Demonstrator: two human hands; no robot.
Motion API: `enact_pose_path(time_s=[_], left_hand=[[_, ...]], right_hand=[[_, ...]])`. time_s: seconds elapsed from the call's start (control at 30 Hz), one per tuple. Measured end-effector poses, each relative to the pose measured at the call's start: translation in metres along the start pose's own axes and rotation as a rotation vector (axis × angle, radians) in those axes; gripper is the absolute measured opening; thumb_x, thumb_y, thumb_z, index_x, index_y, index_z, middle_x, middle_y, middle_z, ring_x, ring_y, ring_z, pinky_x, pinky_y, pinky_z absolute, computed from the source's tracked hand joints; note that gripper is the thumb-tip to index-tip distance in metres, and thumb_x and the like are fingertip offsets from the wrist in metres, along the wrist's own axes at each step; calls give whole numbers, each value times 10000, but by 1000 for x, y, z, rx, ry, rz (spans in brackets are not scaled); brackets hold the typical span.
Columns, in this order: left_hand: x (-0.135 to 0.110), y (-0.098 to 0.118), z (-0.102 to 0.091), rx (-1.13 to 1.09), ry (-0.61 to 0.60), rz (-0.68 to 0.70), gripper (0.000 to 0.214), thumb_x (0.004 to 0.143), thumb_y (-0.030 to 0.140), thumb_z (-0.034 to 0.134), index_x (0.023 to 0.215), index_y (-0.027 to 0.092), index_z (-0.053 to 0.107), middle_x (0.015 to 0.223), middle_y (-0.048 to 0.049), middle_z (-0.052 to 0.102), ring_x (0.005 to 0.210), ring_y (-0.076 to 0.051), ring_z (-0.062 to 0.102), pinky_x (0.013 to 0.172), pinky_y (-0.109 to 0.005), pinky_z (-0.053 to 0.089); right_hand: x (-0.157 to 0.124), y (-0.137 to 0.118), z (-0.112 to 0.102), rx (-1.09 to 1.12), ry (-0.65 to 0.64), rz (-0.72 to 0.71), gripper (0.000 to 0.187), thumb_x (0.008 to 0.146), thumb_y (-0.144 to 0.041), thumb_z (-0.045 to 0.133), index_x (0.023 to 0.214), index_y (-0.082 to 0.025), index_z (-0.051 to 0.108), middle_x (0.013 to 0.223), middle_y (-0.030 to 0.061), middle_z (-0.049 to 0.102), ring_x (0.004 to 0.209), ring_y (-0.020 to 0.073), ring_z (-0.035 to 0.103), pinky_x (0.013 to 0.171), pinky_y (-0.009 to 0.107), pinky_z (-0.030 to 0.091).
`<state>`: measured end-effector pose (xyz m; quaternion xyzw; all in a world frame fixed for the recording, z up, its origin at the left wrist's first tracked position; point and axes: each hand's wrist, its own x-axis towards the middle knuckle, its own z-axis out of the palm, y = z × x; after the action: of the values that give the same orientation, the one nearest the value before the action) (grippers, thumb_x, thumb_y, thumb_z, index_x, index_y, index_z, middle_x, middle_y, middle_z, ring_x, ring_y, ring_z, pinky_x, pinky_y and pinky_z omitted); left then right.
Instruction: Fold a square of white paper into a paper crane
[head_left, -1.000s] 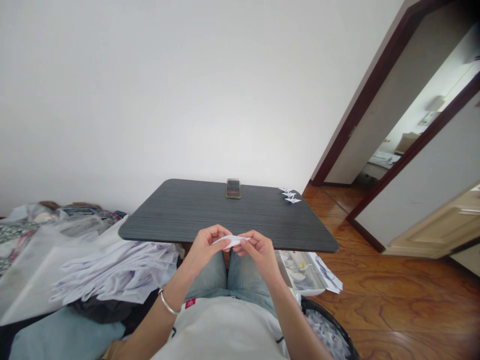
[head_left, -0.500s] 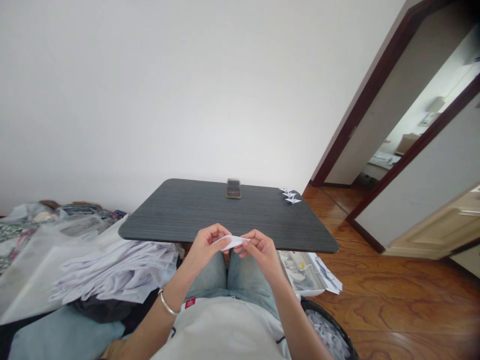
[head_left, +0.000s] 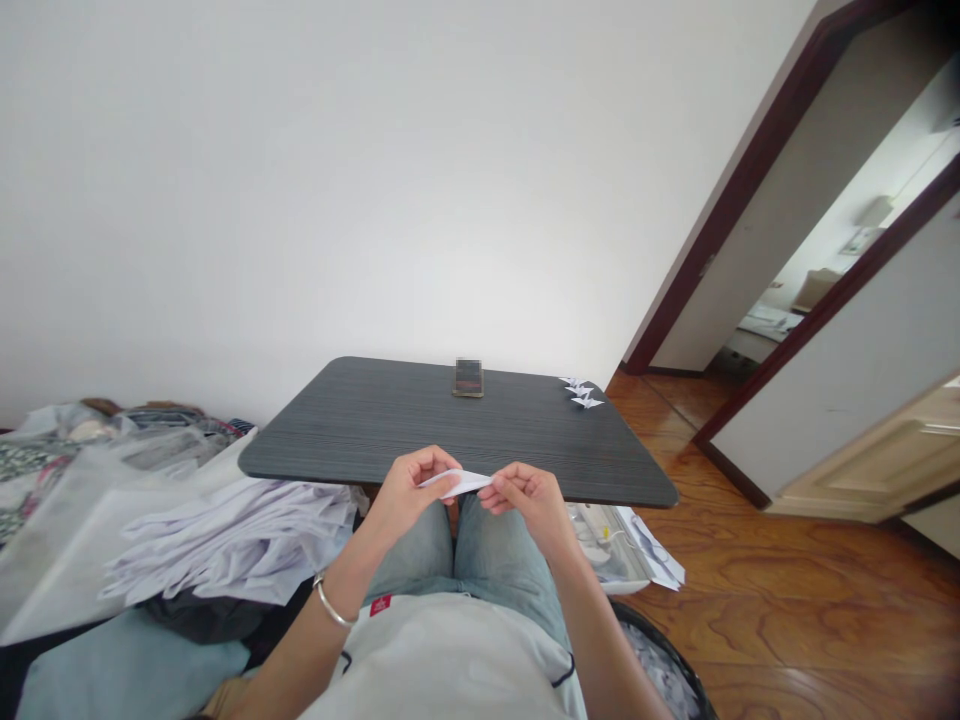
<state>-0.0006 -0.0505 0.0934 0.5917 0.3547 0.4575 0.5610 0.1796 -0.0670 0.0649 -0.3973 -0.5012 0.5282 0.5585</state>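
A small folded piece of white paper (head_left: 466,482) stretches between my two hands, just off the near edge of the dark table (head_left: 375,420) and above my lap. My left hand (head_left: 412,488) pinches its wider end between thumb and fingers. At the narrow, pointed end, the thumb and fingertips of my right hand (head_left: 523,495) are closed on the tip. Several folded paper cranes (head_left: 585,402) stand in a row at the table's far right corner.
A dark phone-like rectangle (head_left: 468,378) lies at the table's back edge against the wall. Piled white cloth (head_left: 240,540) is on the left. Right of my legs are a tray of items (head_left: 611,550) and a black bin (head_left: 694,680) holding paper pieces.
My right hand has slid slightly outward to the paper's pointed end, so more of the paper shows between my hands. My left hand keeps its pinch almost in place.
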Motion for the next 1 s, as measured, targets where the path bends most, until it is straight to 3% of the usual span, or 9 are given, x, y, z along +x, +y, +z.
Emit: enact_pose_path(time_s=[0.47, 0.63, 1.0], left_hand=[[1, -2, 2, 29, 35, 30, 221, 663, 313, 711, 726, 125, 613, 597, 18, 601, 522, -92, 539, 533, -208, 427], [1, -2, 3, 32, 30, 28, 208, 669, 302, 707, 726, 122, 620, 591, 17, 598, 529, -96, 543, 539, -207, 423], [-2, 0, 5, -32, -19, -52, 224, 656, 292, 718, 781, 111, 683, 634, -20, 655, 547, -110, 551, 564, -227, 429]], right_hand=[[-2, 3, 4, 9, 51, -42, 284, 761, -435, 629, 717, -155, 627, 635, 53, 716, 540, 146, 672, 510, 229, 548], [-3, 2, 8, 48, 17, -76, 251, 723, -378, 684, 863, -178, 627, 671, 24, 714, 600, 156, 683, 509, 227, 551], [-6, 1, 13, 62, 25, -68, 195, 685, -338, 728, 749, -176, 639, 634, 11, 692, 585, 137, 654, 537, 225, 532]])
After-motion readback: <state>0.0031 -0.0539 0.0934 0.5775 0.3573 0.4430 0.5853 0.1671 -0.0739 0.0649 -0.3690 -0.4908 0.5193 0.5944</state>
